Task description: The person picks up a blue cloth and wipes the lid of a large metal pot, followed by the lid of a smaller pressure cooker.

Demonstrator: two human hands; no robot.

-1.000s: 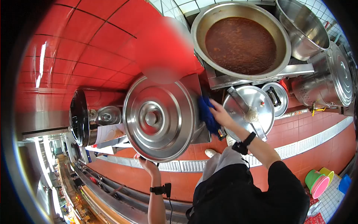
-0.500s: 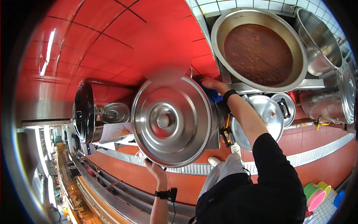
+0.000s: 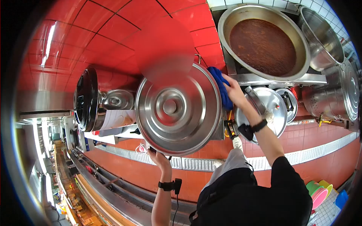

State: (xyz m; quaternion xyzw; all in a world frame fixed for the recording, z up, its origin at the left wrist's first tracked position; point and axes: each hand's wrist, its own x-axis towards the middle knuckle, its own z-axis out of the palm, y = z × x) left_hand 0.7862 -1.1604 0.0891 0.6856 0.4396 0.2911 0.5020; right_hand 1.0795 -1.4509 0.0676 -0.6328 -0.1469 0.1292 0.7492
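A large round steel pot with a domed steel lid (image 3: 200, 113) and a central knob (image 3: 169, 106) is in front of me. My left hand (image 3: 161, 161) is closed at the pot's near edge, where black ends of a handle (image 3: 152, 150) show beside the fingers. The fingertips are hidden under the rim. In my right hand (image 3: 235, 93) is a bunched blue cloth (image 3: 221, 86), pressed against the right side of the pot and lid rim. Both wrists wear black bands.
A wide metal basin (image 3: 301, 67) of dark red-brown liquid stands at upper right beside a tall steel pot (image 3: 322, 37). Lidded pots (image 3: 266, 101) sit below it. At left is a black-lidded container (image 3: 86, 105). A drain grate (image 3: 200, 164) crosses the red floor.
My right hand has come from behind the pot's far right edge along its right side, bringing the blue cloth into fuller view. My left hand stays at the near edge. The view has shifted slightly.
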